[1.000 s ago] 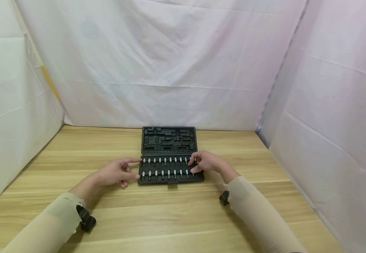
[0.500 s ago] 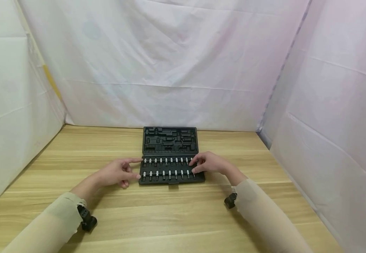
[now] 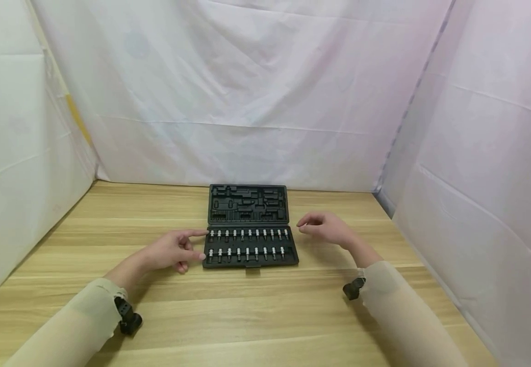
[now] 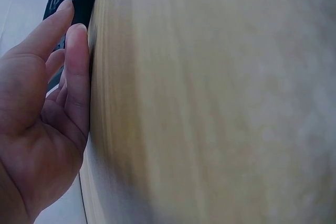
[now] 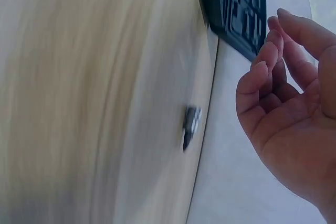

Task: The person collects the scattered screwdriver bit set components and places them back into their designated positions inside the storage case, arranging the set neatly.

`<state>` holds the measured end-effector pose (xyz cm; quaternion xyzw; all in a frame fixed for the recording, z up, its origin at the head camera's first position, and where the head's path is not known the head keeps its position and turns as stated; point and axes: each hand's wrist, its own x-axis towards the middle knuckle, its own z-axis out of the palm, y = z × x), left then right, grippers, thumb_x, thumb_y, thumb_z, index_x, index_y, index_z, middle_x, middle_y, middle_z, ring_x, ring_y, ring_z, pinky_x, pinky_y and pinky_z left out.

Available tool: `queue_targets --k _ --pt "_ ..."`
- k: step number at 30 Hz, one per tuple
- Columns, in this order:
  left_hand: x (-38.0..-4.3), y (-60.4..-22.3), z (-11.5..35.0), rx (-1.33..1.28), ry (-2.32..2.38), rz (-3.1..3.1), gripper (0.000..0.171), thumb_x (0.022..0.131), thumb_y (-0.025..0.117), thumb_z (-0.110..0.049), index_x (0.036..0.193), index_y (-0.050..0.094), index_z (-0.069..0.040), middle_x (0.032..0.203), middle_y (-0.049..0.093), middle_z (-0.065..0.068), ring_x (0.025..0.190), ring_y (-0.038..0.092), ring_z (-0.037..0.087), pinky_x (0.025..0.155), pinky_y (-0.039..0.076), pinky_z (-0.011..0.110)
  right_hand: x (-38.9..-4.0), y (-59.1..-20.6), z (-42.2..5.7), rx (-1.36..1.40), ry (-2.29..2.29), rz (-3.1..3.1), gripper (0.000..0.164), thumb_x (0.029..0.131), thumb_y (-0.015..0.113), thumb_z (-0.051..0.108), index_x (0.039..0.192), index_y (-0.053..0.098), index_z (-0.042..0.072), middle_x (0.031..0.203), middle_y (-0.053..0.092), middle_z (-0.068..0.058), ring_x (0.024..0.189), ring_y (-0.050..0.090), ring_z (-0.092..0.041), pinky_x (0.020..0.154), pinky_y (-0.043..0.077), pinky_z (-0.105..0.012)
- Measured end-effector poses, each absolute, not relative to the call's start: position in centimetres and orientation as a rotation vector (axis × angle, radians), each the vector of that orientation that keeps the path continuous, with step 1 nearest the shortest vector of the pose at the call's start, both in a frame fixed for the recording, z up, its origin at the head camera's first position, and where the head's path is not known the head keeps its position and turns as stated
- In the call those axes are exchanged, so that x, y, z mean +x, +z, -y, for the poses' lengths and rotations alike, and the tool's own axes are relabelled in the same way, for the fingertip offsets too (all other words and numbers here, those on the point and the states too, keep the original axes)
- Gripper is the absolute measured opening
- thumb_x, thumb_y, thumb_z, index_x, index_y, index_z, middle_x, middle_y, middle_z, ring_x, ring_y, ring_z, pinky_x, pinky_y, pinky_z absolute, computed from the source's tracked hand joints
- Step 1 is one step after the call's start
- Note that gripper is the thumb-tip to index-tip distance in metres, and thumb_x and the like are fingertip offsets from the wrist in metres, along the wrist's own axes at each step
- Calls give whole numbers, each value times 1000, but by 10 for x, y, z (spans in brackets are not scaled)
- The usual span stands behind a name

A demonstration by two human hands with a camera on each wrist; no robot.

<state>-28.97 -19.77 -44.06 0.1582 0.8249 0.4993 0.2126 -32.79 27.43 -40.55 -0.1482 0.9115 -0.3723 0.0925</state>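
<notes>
A black socket case (image 3: 250, 243) lies unfolded on the wooden table, its lower half holding two rows of silver bit sockets (image 3: 247, 252). My left hand (image 3: 170, 251) is at the case's left end, index finger stretched to the upper corner and thumb at the lower one. Off the right end hovers my right hand (image 3: 327, 229), thumb and fingers loosely bent with nothing between them. The right wrist view shows a small silver-and-black piece (image 5: 191, 127), like a bit socket, against the wood below that hand; the head view does not show it.
The case's lid (image 3: 249, 204) lies back behind the sockets, its moulded recesses facing up. White cloth (image 3: 233, 92) hangs behind the table (image 3: 242, 316) and along both sides. A black camera sits at each wrist.
My right hand has drawn off the right end of the case, moving to the right, which uncovers the last sockets there. My left hand keeps its place at the left end.
</notes>
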Motion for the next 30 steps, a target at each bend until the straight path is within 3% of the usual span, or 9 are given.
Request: queue_targets --k 5,10,17,23,30 --pt "-291 -440 198 442 1379 -2297 86 97 86 -24 171 41 -16 103 59 14 73 69 22 70 71 39 -330 -403 -294 -381 -1121 -2692 37 107 74 38 132 77 11 118 76 -11 100 72 -29 87 63 -41" --pt "-290 -441 197 448 1379 -2296 86 98 86 -24 171 41 -15 103 59 13 73 69 22 69 71 39 -334 -402 -310 -329 -1083 -2716 37 107 73 36 132 76 10 118 74 -10 105 72 -28 89 64 -43" --pt "-291 -440 197 444 1380 -2298 85 98 86 -23 170 42 -16 103 59 14 73 69 22 69 71 39 -338 -405 -325 -311 -980 -2778 26 105 75 26 124 80 10 105 74 -8 96 64 -25 82 56 -37" --pt "-291 -440 198 441 1384 -2289 86 97 86 -22 170 42 -15 102 59 14 72 69 22 69 71 39 -341 -409 -327 -301 -840 -2826 17 102 79 27 113 84 15 108 79 -5 101 65 -22 89 52 -33" --pt "-290 -440 198 435 1386 -2286 86 97 86 -23 170 42 -15 102 60 14 71 69 22 69 71 39 -341 -411 -327 -354 -819 -2814 15 99 82 23 111 85 13 109 81 -6 103 66 -21 93 52 -34"
